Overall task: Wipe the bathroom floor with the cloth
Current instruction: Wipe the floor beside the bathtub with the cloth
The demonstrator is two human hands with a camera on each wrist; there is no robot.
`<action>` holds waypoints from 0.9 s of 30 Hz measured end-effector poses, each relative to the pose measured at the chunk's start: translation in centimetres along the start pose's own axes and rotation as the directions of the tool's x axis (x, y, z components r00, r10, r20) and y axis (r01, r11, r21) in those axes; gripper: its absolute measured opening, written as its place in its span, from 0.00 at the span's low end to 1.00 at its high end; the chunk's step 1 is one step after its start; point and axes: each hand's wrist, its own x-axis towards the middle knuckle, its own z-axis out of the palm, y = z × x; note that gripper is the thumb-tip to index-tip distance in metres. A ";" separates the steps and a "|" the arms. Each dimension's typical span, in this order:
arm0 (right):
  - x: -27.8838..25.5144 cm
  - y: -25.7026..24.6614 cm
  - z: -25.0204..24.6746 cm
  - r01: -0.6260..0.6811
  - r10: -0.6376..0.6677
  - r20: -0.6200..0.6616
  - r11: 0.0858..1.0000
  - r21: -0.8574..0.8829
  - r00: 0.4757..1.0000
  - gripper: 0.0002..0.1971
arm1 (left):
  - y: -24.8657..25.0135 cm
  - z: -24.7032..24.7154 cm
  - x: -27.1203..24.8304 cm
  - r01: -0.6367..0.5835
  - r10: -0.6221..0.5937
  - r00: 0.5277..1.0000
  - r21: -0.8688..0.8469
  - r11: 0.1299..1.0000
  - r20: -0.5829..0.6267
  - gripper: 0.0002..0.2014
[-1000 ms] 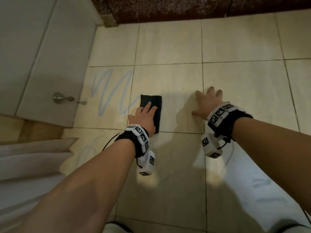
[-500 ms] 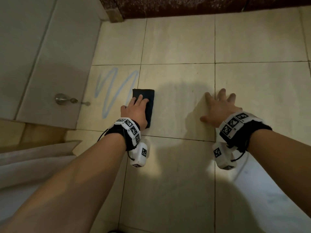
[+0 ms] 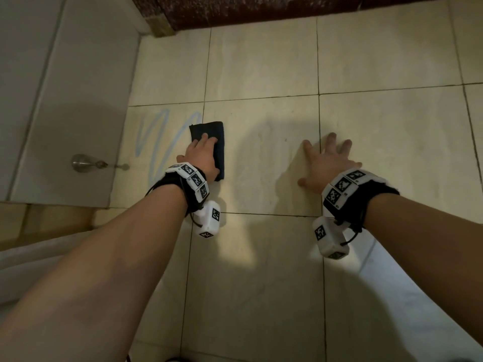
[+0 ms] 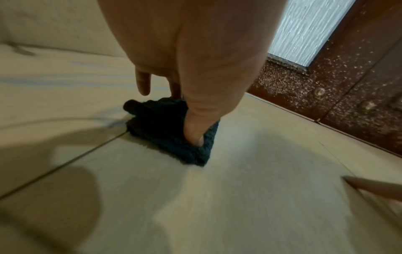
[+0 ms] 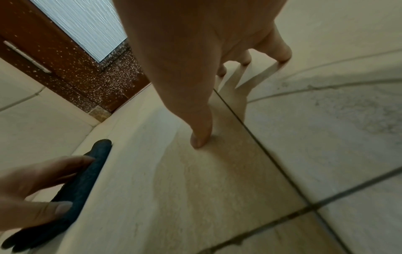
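A folded dark cloth (image 3: 211, 137) lies flat on the beige tiled floor (image 3: 261, 158). My left hand (image 3: 202, 155) presses down on it with straight fingers; the left wrist view shows the thumb (image 4: 195, 130) pushed into the cloth (image 4: 165, 137). Just left of the cloth a pale blue zigzag mark (image 3: 156, 145) runs over the tile. My right hand (image 3: 325, 163) lies spread flat on the bare floor to the right, holding nothing. In the right wrist view its thumb (image 5: 201, 135) touches the tile, and the cloth (image 5: 87, 175) shows at the lower left under the left hand.
A white door (image 3: 65, 100) with a metal handle (image 3: 83, 163) stands at the left. A dark brown speckled door frame (image 3: 261, 9) runs along the far edge. White fabric (image 3: 39, 257) lies at the lower left. Open tile stretches ahead and right.
The left hand has slid the cloth to the left, up against the blue zigzag mark. The right hand stays spread on the floor.
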 end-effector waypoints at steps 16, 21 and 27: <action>-1.3 3.1 0.8 0.137 -0.145 -0.120 0.988 -0.073 0.982 0.46 | 2.3 5.7 -8.8 -0.098 0.100 0.995 0.097 0.990 -0.017 0.41; -1.9 4.5 0.6 0.153 -0.162 -0.144 0.986 -0.072 0.976 0.44 | 4.9 5.8 -8.9 -0.175 0.184 0.982 0.170 0.970 -0.043 0.40; -1.7 5.1 1.0 0.196 -0.201 -0.133 0.979 -0.052 0.971 0.39 | 9.9 6.0 -9.0 -0.293 0.299 0.954 0.208 0.933 0.000 0.40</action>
